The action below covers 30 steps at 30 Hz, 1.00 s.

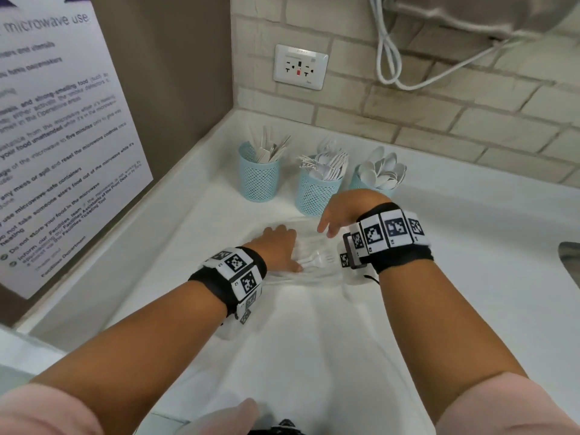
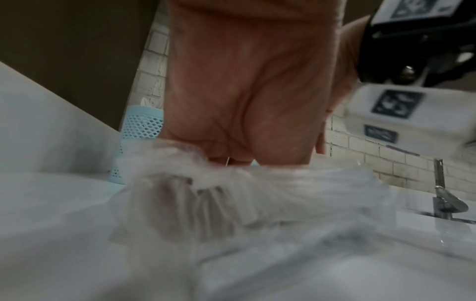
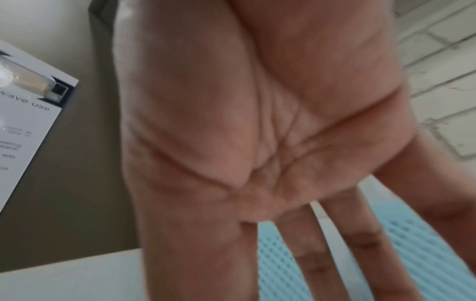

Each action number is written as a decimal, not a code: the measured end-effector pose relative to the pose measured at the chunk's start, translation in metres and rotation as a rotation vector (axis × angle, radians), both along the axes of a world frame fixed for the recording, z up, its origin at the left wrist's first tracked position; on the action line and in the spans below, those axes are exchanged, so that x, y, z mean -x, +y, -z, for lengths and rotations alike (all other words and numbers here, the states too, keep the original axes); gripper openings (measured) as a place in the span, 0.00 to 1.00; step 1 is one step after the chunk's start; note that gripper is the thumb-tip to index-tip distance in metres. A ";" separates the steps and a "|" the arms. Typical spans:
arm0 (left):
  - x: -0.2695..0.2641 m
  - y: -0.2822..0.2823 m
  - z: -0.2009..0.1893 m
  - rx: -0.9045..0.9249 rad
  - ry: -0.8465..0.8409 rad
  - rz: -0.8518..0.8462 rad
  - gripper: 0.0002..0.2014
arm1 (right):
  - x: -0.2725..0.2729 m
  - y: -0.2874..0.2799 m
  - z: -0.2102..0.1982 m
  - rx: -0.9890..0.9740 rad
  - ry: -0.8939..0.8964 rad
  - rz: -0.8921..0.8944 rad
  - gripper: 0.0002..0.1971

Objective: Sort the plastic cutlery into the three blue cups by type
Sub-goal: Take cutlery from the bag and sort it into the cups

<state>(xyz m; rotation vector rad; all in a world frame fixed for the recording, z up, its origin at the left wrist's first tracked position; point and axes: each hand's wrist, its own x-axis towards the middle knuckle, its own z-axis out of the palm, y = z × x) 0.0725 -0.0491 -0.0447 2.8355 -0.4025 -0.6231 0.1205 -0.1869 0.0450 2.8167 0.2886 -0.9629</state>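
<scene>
Lying under the left hand, fork apparently points tines rightward.

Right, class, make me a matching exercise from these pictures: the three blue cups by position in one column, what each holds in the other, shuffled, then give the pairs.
Column 1
1. left cup
2. middle cup
3. right cup

Column 2
A. forks
B. spoons
C. flat white pieces, probably knives

Pairs: 1-C, 2-A, 3-B
</scene>
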 end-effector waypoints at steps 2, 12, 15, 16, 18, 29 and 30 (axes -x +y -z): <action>0.000 -0.002 0.001 -0.022 0.009 0.010 0.38 | 0.009 -0.009 0.012 0.003 -0.007 0.047 0.26; 0.001 -0.008 0.002 -0.068 -0.053 0.072 0.23 | 0.029 -0.028 0.043 -0.199 -0.086 0.186 0.46; 0.000 -0.008 0.002 -0.060 -0.066 0.086 0.20 | 0.032 -0.031 0.041 -0.238 -0.084 0.205 0.45; 0.000 -0.007 0.002 -0.053 -0.073 0.095 0.18 | 0.032 -0.031 0.041 -0.249 -0.081 0.215 0.44; 0.000 -0.006 0.001 -0.030 -0.087 0.116 0.15 | 0.034 -0.033 0.041 -0.263 -0.075 0.226 0.42; 0.006 -0.002 -0.012 0.035 -0.047 0.168 0.14 | 0.035 -0.037 0.048 -0.452 -0.070 0.307 0.36; 0.007 -0.001 -0.012 0.056 -0.039 0.158 0.14 | 0.036 -0.036 0.048 -0.514 -0.064 0.332 0.35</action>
